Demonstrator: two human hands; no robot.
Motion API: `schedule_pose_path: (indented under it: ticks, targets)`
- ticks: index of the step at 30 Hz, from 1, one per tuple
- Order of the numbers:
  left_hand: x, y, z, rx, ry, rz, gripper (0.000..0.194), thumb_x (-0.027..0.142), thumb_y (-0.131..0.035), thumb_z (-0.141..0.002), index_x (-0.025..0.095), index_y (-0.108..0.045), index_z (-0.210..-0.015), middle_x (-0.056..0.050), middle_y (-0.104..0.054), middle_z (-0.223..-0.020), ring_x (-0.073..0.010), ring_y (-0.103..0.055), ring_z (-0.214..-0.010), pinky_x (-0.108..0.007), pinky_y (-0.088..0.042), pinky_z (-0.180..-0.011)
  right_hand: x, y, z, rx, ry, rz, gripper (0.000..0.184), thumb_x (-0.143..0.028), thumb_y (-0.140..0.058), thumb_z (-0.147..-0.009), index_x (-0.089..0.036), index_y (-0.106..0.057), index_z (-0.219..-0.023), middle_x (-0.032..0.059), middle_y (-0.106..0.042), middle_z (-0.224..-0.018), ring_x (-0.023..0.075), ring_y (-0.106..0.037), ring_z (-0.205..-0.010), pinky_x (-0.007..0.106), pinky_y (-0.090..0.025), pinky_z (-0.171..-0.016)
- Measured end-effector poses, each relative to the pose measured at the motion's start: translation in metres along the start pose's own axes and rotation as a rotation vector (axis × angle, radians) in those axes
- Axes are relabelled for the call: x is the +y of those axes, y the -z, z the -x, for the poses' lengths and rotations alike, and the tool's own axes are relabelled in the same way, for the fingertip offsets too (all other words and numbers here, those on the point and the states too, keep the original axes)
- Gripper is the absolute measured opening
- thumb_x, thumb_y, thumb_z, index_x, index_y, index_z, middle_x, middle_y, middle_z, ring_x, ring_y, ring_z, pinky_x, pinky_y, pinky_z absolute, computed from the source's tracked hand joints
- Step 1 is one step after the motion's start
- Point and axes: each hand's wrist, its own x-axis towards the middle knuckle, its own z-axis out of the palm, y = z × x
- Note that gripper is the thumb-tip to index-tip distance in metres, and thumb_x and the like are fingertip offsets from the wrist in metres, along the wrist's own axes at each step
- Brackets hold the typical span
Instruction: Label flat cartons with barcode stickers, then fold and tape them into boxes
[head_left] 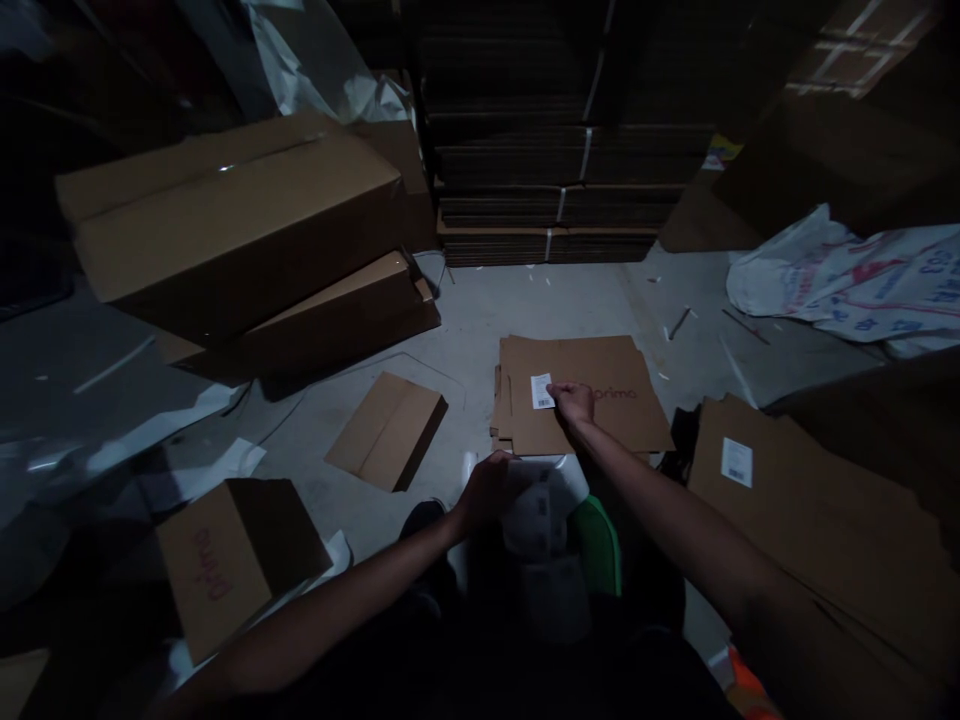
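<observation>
- On the pale floor [480,300], just ahead of the person, lies a stack of flat cardboard [622,425]: plain brown sheets, their left edges uneven, the top one marked with dark reddish lettering that begins "prim".
- On that top sheet, left of the lettering, sits a white label [541,392], a small upright rectangle, slightly tilted, with faint grey lines of print and a dark barcode along its lower edge.
- At the label's right edge is the right hand [574,402], thumb and fingers drawn close together and touching it; whether they pinch it or press it down, I cannot tell.
- Below the stack's near edge, the left hand [484,490] is closed on a label strip [536,525], its fingers partly lost in shadow. The strip is whitish and glossy near the top, greyer and dimmer where it hangs lower, with small dark print patches.
- To the right, a second pile of flat cardboard [825,530] bears a similar label [737,462], also white with a barcode at the bottom.
- To the left of the stack, well apart from it, lie a small closed carton [386,430] and, nearer the person, a box with red lettering [210,575].
</observation>
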Motion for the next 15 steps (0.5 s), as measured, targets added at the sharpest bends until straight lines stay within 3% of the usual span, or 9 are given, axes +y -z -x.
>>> schedule_pose_path:
  ticks: [5,7,9,12,15]
  targets:
    - [-0.017,-0.004,-0.007,0.037,-0.006,-0.018,0.039,0.034,-0.077,-0.080,0.016,-0.073,-0.114,-0.013,-0.069,-0.129,-0.0272,-0.068,-0.110,-0.039,-0.055,-0.097,-0.010,-0.003,0.010,0.004,0.015,0.212,0.026,-0.040,-0.059,-0.093,-0.022,-0.077,-0.102,0.0078,-0.079,-0.107,0.0223,-0.073,-0.098,0.026,-0.051,-0.081]
    - [-0.020,-0.004,-0.011,0.012,-0.016,0.011,0.030,0.035,-0.078,-0.079,0.016,-0.077,-0.103,-0.014,-0.066,-0.137,-0.0298,-0.065,-0.120,-0.041,-0.051,-0.106,-0.017,-0.003,0.014,-0.019,0.056,0.284,0.024,-0.039,-0.061,-0.094,-0.022,-0.072,-0.108,0.0097,-0.077,-0.113,0.0230,-0.071,-0.105,0.029,-0.050,-0.089]
    - [-0.022,-0.003,-0.015,-0.022,-0.002,0.090,0.025,0.038,-0.077,-0.080,0.016,-0.078,-0.091,-0.014,-0.070,-0.131,-0.0301,-0.066,-0.117,-0.040,-0.051,-0.105,-0.021,0.004,0.017,-0.042,0.082,0.344,0.034,-0.042,-0.066,-0.092,-0.020,-0.066,-0.118,0.0149,-0.074,-0.117,0.0271,-0.069,-0.111,0.035,-0.048,-0.096]
    - [-0.022,0.000,-0.020,-0.054,0.027,0.220,0.030,0.045,-0.074,-0.083,0.015,-0.078,-0.087,-0.012,-0.076,-0.110,-0.0270,-0.070,-0.100,-0.037,-0.056,-0.091,-0.008,0.034,0.019,-0.022,0.111,0.501,0.057,-0.054,-0.069,-0.089,-0.014,-0.058,-0.128,0.0233,-0.068,-0.124,0.0365,-0.063,-0.122,0.046,-0.044,-0.103]
    - [-0.023,0.001,-0.022,-0.073,0.054,0.280,0.038,0.051,-0.074,-0.082,0.014,-0.078,-0.086,-0.012,-0.076,-0.102,-0.0269,-0.070,-0.093,-0.034,-0.057,-0.081,0.029,0.084,0.017,0.050,-0.025,0.659,0.068,-0.064,-0.056,-0.094,-0.009,-0.053,-0.135,0.0293,-0.059,-0.136,0.0417,-0.053,-0.134,0.051,-0.039,-0.110]
